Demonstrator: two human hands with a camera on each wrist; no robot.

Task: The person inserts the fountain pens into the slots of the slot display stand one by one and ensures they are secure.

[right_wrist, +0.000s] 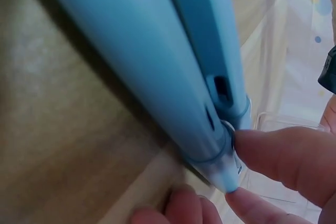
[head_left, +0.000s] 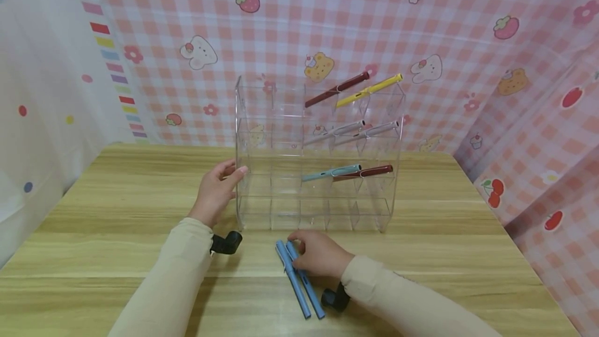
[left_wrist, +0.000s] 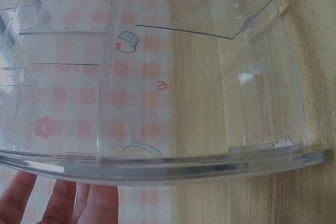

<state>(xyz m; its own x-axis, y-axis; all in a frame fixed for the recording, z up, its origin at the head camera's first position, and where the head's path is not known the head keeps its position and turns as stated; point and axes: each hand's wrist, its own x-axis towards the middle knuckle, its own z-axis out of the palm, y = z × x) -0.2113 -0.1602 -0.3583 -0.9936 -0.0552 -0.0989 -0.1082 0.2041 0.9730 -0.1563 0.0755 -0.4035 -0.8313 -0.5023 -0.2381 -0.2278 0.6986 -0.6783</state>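
Note:
Two blue pens lie side by side on the table in front of a clear acrylic pen rack (head_left: pixel 285 215). My right hand (head_left: pixel 325 256) pinches the right blue pen (head_left: pixel 312 295) near its upper end, with the left blue pen (head_left: pixel 296 287) close beside it. The right wrist view shows the thumb (right_wrist: pixel 283 156) by the clip and a fingertip at the pen's end. At the rack's left side, my left hand (head_left: pixel 216 194) rests against the side panel, fingers extended. Behind that panel's edge, the fingers (left_wrist: pixel 60 200) show in the left wrist view.
The rack's right columns hold a dark red pen (head_left: pixel 338 89) and a yellow pen (head_left: pixel 369 90) on top, two pale pens (head_left: pixel 374 132) below, then a teal pen (head_left: pixel 332 172) and another dark red pen (head_left: pixel 376 170). A checked curtain (head_left: pixel 290 35) hangs behind the wooden table (head_left: pixel 435 274).

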